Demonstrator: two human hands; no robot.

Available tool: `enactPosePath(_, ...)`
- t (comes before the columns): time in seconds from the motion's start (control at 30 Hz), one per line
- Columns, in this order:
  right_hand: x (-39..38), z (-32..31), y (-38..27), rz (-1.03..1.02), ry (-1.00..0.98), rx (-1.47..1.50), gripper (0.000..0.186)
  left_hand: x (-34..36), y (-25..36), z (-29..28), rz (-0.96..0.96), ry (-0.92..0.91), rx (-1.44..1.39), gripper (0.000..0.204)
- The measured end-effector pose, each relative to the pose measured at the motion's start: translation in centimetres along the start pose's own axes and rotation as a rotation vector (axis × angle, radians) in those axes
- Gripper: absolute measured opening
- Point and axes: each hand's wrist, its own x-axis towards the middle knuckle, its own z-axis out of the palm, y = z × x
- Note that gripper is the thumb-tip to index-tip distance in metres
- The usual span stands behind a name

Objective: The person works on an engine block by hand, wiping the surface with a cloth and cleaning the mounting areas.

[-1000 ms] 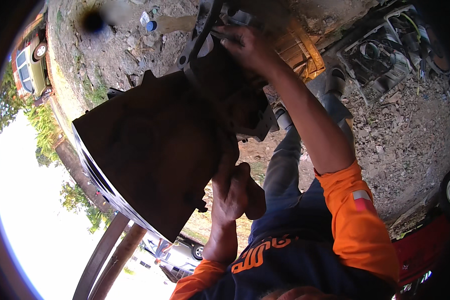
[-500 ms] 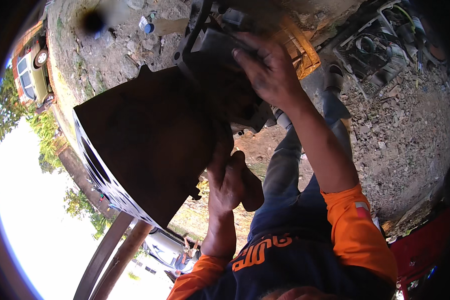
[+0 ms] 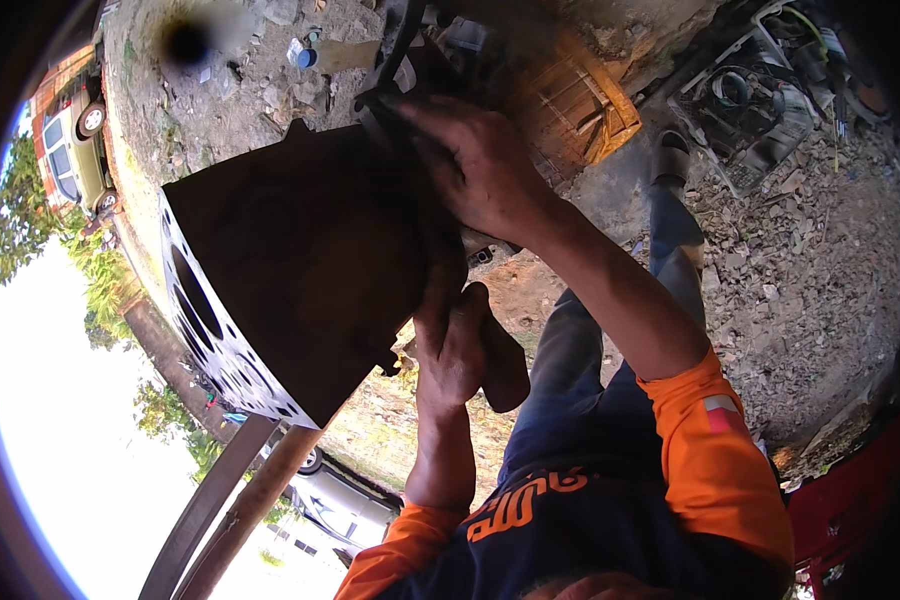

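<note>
A large dark engine block (image 3: 290, 260) fills the middle left, its pale machined face with round holes (image 3: 235, 330) turned to the left. My left hand (image 3: 450, 355) is closed at the block's near right corner, its fingers running into the shadow there. Against that hand is a dark rounded piece (image 3: 505, 368) whose kind I cannot make out. My right hand (image 3: 485, 180) lies over the block's far right end, fingers bent over the edge and thumb below. Its fingertips are partly lost in the dark. A dark upright bar (image 3: 400, 45) rises beyond them.
A wooden crate (image 3: 580, 100) sits on the ground beyond my right hand. Metal scrap parts (image 3: 740, 95) lie at the far right, near rubble (image 3: 790, 260). Posts (image 3: 255, 500) stand at lower left. Parked vehicles (image 3: 70, 150) and a bottle with a blue cap (image 3: 306, 58) are farther off.
My right hand has moved left and toward me, from above the block's end onto its edge. My left hand stays in place. The block appears slightly higher and turned in view.
</note>
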Motion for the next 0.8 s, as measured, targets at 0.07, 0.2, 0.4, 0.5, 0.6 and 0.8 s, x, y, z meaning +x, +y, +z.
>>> enactPosePath(0.07, 0.0, -0.6, -1.8, 0.023, -0.025, 0.15, 0.031, -0.2, -0.1, -0.1, 0.044, 0.006, 0.034, 0.047)
enactPosePath(0.2, -0.2, -1.7, -1.3, 0.114, -0.022, 0.132, 0.037, 0.4, -2.2, -0.8, 0.314, -0.002, 0.29, 0.048)
enactPosePath(0.4, -2.8, -2.9, -3.3, 0.031, -0.176, 0.126, 0.044, 0.0, -2.8, -1.4, 0.176, -0.029, 0.208, 0.047)
enactPosePath(0.5, -3.6, -5.6, -3.3, 0.278, -0.301, 0.307, 0.048, 0.0, -3.5, -1.3, 0.307, 0.011, 0.272, 0.046)
enactPosePath(0.6, -3.3, -4.7, -3.0, 0.252, -0.193, 0.175, 0.048, 0.2, -2.7, -0.5, 0.31, 0.035, 0.118, 0.042)
enactPosePath(0.8, -8.1, -5.8, -5.4, -0.004, -0.302, -0.102, 0.051, 0.7, -4.4, -1.7, 0.679, 0.008, 0.431, 0.028)
